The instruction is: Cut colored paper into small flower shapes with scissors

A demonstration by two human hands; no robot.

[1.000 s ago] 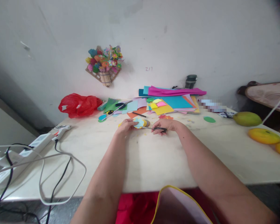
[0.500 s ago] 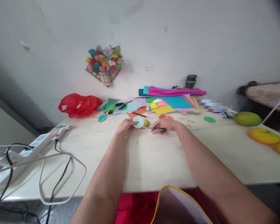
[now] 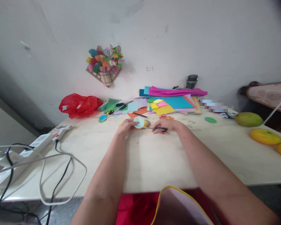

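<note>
The held paper point(image 3: 139, 121) shows pale blue and yellow.

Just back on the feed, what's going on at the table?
The left hand holds a light blue piece, and the right hand holds black-handled scissors, their blades reaching to it. Whether they're cutting is too small to tell. Coloured sheets lie beyond, towards the wall.

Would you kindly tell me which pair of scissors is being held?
The nearer pair, in the right hand, blades pointing toward the left hand; the other pair lies farther back, among the coloured papers.
</note>
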